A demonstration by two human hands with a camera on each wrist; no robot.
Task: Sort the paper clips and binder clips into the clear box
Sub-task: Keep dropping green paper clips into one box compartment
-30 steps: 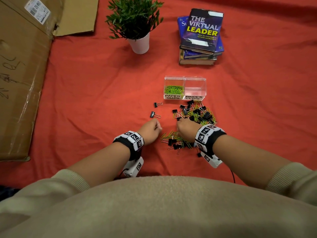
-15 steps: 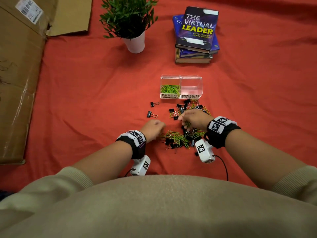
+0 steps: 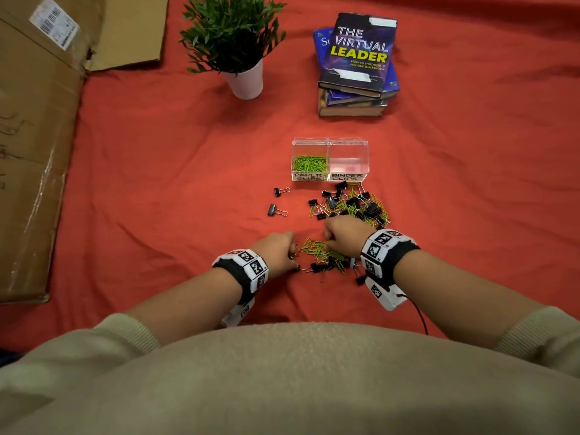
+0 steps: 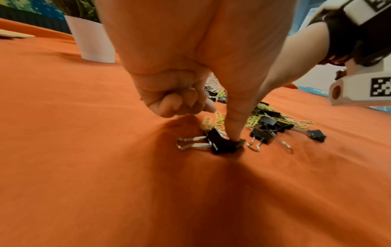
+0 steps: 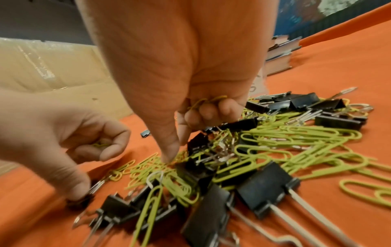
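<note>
My right hand point(image 5: 190, 80) clutches green clips point(image 5: 208, 100), my left point(image 4: 182, 70) pins a binder clip point(image 4: 222, 143) — tangled pile point(image 3: 348, 208) at 12 o'clock risks mixed grabs.

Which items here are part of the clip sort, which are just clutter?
Job:
clear box
green paper clips
black binder clips
left hand, thumb on a binder clip
right hand, holding paper clips

Lying about:
potted plant
book stack
cardboard
</note>
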